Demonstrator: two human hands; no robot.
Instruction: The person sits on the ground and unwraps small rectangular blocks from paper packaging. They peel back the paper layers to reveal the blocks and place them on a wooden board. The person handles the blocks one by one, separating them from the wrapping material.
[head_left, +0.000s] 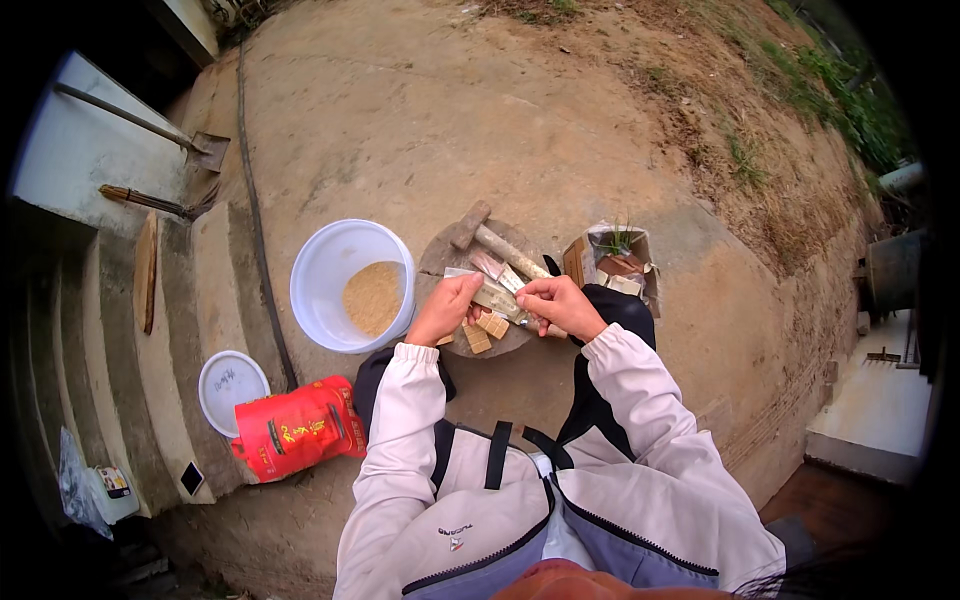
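My left hand grips the left end of a flat, grey-green printed packet. At the packet's right end, the fingertips of my right hand are pinched together on its edge. Below the packet, several tan scored blocks lie on a round stump-like block. A hammer with a wooden handle rests across the far side of that block. Another pinkish-white wrapper lies between the hammer and the packet, partly covered. Both hands are above the block, between my knees.
A white plastic bucket with yellowish meal stands at left. Nearby are a white lid and a red bag. At right is an open cardboard box. A black hose runs beside concrete steps; a shovel leans there.
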